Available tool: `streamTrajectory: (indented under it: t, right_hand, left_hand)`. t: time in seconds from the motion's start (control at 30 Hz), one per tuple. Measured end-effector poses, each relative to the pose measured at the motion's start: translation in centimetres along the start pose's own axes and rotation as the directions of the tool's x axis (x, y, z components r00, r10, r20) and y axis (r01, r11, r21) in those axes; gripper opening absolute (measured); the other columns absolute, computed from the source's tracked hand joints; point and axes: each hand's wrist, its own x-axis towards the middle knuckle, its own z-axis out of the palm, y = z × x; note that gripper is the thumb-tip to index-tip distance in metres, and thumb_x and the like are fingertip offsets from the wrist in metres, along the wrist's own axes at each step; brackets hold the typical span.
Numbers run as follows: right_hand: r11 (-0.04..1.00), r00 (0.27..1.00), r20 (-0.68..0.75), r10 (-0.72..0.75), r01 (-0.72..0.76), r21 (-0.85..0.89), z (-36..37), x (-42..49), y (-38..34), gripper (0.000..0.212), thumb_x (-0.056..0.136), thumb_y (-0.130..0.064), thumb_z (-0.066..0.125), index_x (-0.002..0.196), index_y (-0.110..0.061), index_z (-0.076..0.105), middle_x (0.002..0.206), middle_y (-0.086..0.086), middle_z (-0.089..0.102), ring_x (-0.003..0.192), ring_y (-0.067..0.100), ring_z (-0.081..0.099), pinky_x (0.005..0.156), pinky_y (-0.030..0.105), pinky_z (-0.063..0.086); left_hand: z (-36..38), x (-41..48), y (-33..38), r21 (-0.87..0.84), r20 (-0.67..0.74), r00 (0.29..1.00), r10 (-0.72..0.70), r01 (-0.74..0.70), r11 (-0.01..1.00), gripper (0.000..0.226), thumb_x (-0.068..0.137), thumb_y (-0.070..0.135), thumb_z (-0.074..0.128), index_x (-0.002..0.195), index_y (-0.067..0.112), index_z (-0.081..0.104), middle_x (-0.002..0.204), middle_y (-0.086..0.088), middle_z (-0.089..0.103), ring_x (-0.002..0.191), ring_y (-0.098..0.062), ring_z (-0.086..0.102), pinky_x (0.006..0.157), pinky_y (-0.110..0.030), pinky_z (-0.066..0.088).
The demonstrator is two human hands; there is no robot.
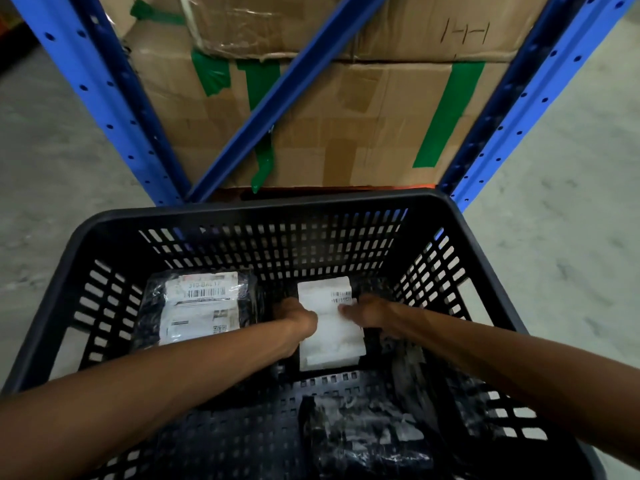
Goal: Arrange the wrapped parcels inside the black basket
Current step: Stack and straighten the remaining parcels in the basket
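Both my arms reach down into the black slotted basket point(114, 220). My left hand point(298, 318) and my right hand point(367, 315) grip the two sides of a black wrapped parcel with a white label point(329, 337) near the basket's far wall. Another black wrapped parcel with a white barcode label point(197, 310) lies at the far left of the basket floor. A third black shiny parcel point(367, 434) lies close to me at the right, partly blurred.
Directly behind the basket stands a blue metal rack point(104, 109) with a diagonal brace, holding stacked cardboard boxes point(363, 133) patched with green tape. Grey concrete floor point(571, 168) spreads on both sides.
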Motion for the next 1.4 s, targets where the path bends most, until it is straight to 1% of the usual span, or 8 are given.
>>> streamTrajectory:
  t: [0.2,0.33,0.53,0.73,0.87,1.13,1.27,1.4]
  right_hand:
    - [0.759,0.979,-0.046,-0.2,0.125,-0.639,-1.7,-3.6,-1.9,0.074,0.101,-0.039,0.049,0.158,-0.003,0.019,0.164,0.023,0.023,0.149,0.037,0.028,0.118,0.039,0.031]
    - [0.568,0.866,0.106,-0.489,0.409,-0.715,-2.4,-8.6,-0.6,0.07,0.097,-0.038,0.057,0.154,-0.006,0.033,0.154,0.017,0.044,0.14,0.03,0.044,0.113,0.035,0.04]
    - [0.625,0.817,0.571,-0.078,0.486,-0.611,-1.8,-16.0,2.5,0.065,0.092,-0.054,0.059,0.149,-0.028,0.041,0.144,-0.008,0.055,0.126,0.008,0.048,0.114,0.033,0.037]
    - [0.564,0.839,0.514,-0.178,0.515,-0.645,-0.1,-16.5,5.2,0.054,0.093,-0.047,0.063,0.14,-0.027,0.046,0.125,-0.002,0.066,0.11,0.014,0.058,0.101,0.032,0.046]
    - [0.519,0.856,0.482,-0.184,0.501,-0.692,-0.6,-16.3,5.1,0.041,0.097,-0.04,0.057,0.134,-0.023,0.053,0.131,0.005,0.065,0.119,0.024,0.06,0.103,0.039,0.048]
    - [0.939,0.898,0.295,-0.327,0.343,-0.003,-8.1,-15.9,2.2,0.038,0.099,-0.033,0.058,0.125,-0.007,0.066,0.128,0.017,0.07,0.122,0.032,0.065,0.11,0.049,0.047]
    - [0.852,0.959,0.111,-0.26,0.173,0.494,-9.2,-14.5,1.6,0.065,0.077,-0.061,0.071,0.121,-0.014,0.067,0.118,0.008,0.072,0.108,0.033,0.066,0.105,0.052,0.048]
    - [0.768,0.959,0.058,-0.279,0.186,0.613,-7.6,-12.8,1.0,0.059,0.075,-0.031,0.081,0.126,-0.006,0.068,0.132,0.016,0.069,0.129,0.035,0.061,0.111,0.05,0.046]
  left_hand:
    - [-1.4,-3.8,-0.1,0.13,0.022,0.983,0.181,-0.183,0.975,0.089,0.094,0.028,0.054,0.158,0.002,-0.002,0.163,-0.019,0.017,0.147,-0.033,0.029,0.115,-0.036,0.037]
    - [-2.2,-9.2,-3.9,0.386,0.316,0.765,0.561,-0.643,0.661,0.082,0.094,0.04,0.05,0.16,0.012,0.009,0.166,-0.009,0.017,0.153,-0.024,0.018,0.123,-0.037,0.022]
    - [-1.3,-12.9,-7.6,0.29,0.668,0.578,0.469,-0.783,0.551,0.072,0.085,0.065,0.053,0.142,0.022,0.043,0.137,-0.001,0.057,0.121,-0.019,0.057,0.107,-0.03,0.045]
    - [-1.1,-12.2,-8.1,0.434,0.675,0.528,0.515,-0.849,0.301,0.088,0.085,0.07,0.043,0.148,0.009,0.031,0.143,-0.011,0.05,0.126,-0.026,0.052,0.108,-0.04,0.045]
    - [-1.8,-12.4,-7.4,0.306,0.669,0.509,0.542,-0.853,0.423,0.054,0.092,0.056,0.049,0.123,0.012,0.052,0.113,-0.009,0.064,0.103,-0.025,0.063,0.091,-0.041,0.054]
    - [-6.6,-13.6,-2.7,-0.11,0.481,0.689,0.542,-0.566,0.817,0.058,0.091,0.062,0.042,0.131,0.025,0.062,0.142,-0.002,0.059,0.127,-0.022,0.057,0.109,-0.043,0.042]
    - [-7.9,-11.8,-0.2,-0.492,0.331,0.85,0.41,-0.216,0.843,0.044,0.094,0.06,0.038,0.106,0.031,0.069,0.12,-0.006,0.07,0.114,-0.03,0.063,0.094,-0.048,0.049]
    - [-8.3,-9.8,1.6,-0.591,0.308,0.914,0.266,-0.035,0.806,0.064,0.093,0.066,0.028,0.124,0.021,0.061,0.117,-0.007,0.07,0.098,-0.024,0.065,0.074,-0.036,0.051]
